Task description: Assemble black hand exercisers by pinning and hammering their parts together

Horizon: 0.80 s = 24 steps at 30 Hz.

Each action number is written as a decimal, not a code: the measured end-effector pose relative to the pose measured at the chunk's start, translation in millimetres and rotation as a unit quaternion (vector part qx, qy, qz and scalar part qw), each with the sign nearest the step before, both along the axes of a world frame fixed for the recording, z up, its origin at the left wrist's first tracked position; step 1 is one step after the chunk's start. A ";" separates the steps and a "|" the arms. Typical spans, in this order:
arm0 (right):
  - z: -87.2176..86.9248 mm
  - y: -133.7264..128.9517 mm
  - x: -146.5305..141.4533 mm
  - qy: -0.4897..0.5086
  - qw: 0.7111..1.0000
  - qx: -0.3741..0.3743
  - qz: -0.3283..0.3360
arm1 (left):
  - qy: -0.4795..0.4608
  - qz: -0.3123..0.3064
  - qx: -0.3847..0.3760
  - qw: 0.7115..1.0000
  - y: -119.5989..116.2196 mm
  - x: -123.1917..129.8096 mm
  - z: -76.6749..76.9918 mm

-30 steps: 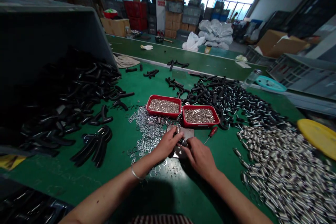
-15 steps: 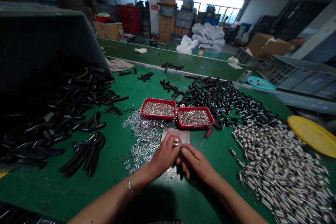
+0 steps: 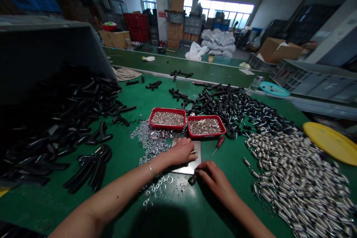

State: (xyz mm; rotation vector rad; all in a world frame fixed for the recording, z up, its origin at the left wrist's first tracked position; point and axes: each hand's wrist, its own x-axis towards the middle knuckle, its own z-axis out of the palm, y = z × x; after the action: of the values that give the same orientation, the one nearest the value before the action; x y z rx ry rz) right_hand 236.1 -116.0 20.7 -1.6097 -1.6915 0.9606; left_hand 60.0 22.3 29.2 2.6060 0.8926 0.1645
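My left hand (image 3: 182,151) is closed over the metal plate (image 3: 186,169), and a small shiny metal piece (image 3: 193,152) that looks ribbed or coiled shows between its fingers. Just beyond the plate's near right corner, my right hand (image 3: 211,173) pinches a small black knob-like part (image 3: 192,180) at its upper end. Its fingers hide some of that part. A red-handled screwdriver (image 3: 219,145) lies right of the plate. Loose metal rings (image 3: 152,145) spread to the left, partly under my left forearm.
Two red trays, a left one (image 3: 167,128) and a right one (image 3: 208,135), hold small metal pieces. Metal cylinders (image 3: 301,171) are heaped at right, with black parts with pins (image 3: 240,108) behind. Black curved handles (image 3: 92,104) spill from a grey bin (image 3: 100,48) at left.
My hands have moved apart. The left has gone forward over the plate, its back now upward; the right has drawn slightly right and down, bringing the black part into view.
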 end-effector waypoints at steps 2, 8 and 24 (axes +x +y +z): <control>-0.4 -21.0 18.9 -0.047 0.999 -0.001 -0.016 | -0.052 0.013 0.043 0.998 19.1 11.6 8.1; -11.8 -82.4 48.8 -0.156 0.987 -0.040 -0.027 | 0.018 0.028 0.084 0.996 81.9 67.4 21.4; -29.1 -59.0 37.4 0.324 0.894 -0.245 -0.188 | -0.063 0.142 0.043 0.987 88.4 72.1 12.3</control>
State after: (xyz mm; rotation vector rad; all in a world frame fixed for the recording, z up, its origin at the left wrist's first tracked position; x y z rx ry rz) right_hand 273.6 -175.1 -8.4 -1.5704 -0.6837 1.5703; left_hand 132.2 110.7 41.5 2.5003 1.2295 0.4494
